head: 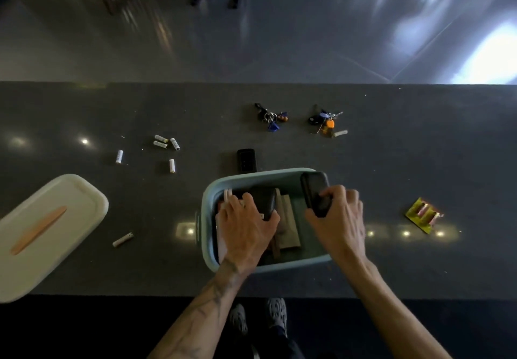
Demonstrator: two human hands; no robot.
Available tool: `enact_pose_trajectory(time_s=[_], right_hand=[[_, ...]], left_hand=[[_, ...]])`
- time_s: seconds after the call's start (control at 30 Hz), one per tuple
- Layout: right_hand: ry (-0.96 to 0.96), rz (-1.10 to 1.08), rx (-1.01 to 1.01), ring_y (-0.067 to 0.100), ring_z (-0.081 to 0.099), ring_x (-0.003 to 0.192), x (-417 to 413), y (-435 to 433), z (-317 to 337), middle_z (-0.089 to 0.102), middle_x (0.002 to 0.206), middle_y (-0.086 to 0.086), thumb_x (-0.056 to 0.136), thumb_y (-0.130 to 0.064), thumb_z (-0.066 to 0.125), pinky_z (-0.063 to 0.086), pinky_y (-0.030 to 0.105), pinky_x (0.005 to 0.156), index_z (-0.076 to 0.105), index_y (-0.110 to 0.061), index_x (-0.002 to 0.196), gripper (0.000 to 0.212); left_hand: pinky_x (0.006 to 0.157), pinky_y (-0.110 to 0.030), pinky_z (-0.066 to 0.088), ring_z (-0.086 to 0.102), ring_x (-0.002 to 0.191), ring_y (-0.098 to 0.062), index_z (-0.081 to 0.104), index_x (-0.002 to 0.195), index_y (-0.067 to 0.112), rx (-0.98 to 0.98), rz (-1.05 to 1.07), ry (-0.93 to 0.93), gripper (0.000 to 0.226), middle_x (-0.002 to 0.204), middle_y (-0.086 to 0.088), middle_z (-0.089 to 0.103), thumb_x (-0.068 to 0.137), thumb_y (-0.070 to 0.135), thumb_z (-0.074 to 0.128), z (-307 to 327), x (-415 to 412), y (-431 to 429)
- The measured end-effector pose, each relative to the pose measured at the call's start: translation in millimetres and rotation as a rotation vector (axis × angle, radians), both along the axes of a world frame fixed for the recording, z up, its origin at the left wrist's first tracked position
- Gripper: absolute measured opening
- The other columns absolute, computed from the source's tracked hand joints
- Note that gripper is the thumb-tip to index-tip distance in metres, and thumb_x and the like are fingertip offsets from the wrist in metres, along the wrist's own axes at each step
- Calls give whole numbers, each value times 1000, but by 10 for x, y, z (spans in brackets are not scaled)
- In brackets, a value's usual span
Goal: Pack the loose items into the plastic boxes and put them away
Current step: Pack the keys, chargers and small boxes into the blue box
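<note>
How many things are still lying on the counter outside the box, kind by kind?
White batteries: 7
Key bunches: 2
Yellow battery pack: 1
Black device behind the box: 1
Box lid: 1
Total: 12
Not counted: the black case held by the right hand over the box.

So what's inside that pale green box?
A dark case, brown flat pieces and a white looped cord. The right hand grips another black case over the box. The left hand covers whatever lies beneath it.
</note>
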State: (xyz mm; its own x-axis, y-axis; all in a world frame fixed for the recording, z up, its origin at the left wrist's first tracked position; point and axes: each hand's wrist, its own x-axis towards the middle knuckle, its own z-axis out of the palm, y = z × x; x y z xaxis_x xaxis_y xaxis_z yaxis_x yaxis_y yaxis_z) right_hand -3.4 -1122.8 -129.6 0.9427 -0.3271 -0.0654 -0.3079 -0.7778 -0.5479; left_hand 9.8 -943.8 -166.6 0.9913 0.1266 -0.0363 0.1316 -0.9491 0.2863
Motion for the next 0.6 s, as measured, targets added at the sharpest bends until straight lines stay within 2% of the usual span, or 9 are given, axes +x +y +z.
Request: enact_pose_trajectory(time_s=[0.07,0.13,0.2,0.27,0.4,0.47,0.6], right_hand=[[32,57,-20,15,39,100,-38,136,-89,37,112,-4,76,-43,74,43,30,68,44,-30,114,50],[81,95,-42,15,40,100,-21,228,-190,38,112,-4,78,-48,71,44,31,72,44,-30,113,48],[148,110,-52,16,40,98,49,263,-281,40,113,-3,79,-47,71,41,30,72,44,-29,113,47],[193,102,-62,17,40,98,130,286,-347,41,114,0,80,-43,72,39,29,69,43,-29,112,46],[199,85,-131,22,45,99,314,381,-432,43,113,4,83,-42,69,42,34,70,43,-23,111,42],[258,71,-122,28,50,104,371,414,-485,46,117,8,85,-39,69,46,38,75,43,-20,114,43],[355,77,-107,32,57,111,346,386,-675,49,129,13,90,-31,67,51,42,84,37,-15,134,55]], left_hand=[[99,-45,47,57,116,-31,56,108,16,24,12,-28,70,124,-16,57,82,80,40,19,50,-10],[95,-47,50,59,111,-33,56,100,17,15,45,-18,79,116,-16,58,81,89,31,19,93,-22],[97,-49,48,58,109,-34,55,100,16,8,63,20,84,113,-16,58,77,93,29,-10,140,-61],[102,-48,42,55,112,-35,55,102,15,39,50,69,84,114,-16,57,73,92,35,-63,162,-93],[116,-51,33,39,140,-39,57,112,10,69,23,71,88,133,-21,52,75,88,41,-175,163,-67],[116,-51,34,36,143,-39,57,113,8,60,12,49,85,137,-23,51,79,85,44,-185,145,-32],[110,-50,43,40,140,-38,56,117,8,75,-20,2,84,138,-24,51,80,83,47,-143,113,-5]])
